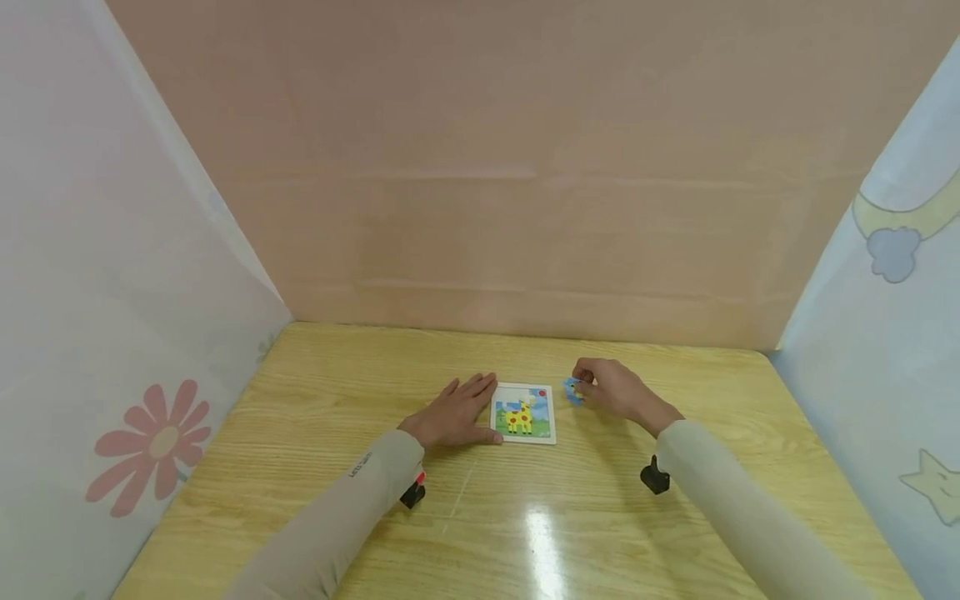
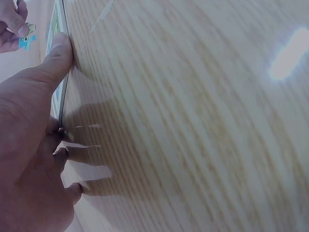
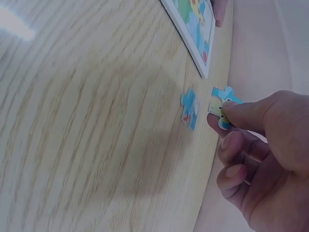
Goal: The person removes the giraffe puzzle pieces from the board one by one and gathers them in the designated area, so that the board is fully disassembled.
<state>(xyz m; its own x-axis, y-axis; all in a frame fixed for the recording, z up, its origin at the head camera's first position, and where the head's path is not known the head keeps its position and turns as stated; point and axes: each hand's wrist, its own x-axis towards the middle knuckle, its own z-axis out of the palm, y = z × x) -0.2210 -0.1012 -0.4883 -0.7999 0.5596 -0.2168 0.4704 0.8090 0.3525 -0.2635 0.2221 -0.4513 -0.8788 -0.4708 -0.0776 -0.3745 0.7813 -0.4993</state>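
Note:
A square puzzle board (image 1: 552, 417) with a white rim and a giraffe picture lies on the table, and bare white patches show in its upper part. My left hand (image 1: 456, 414) rests at its left side, fingers spread, with the thumb touching the lower left corner. To the right of the board, my right hand (image 1: 611, 389) pinches a blue and yellow jigsaw piece (image 3: 216, 106) between thumb and forefinger, above the table. Under it in the right wrist view, a second jigsaw piece (image 3: 190, 109), mostly blue, lies on the tabletop.
The wooden table (image 1: 360, 358) ends at a tan wall (image 1: 480, 208) at the back. Pale printed panels stand on the left, with a pink flower (image 1: 161, 442), and on the right, with a star (image 1: 937, 483). Light glares off the front of the tabletop.

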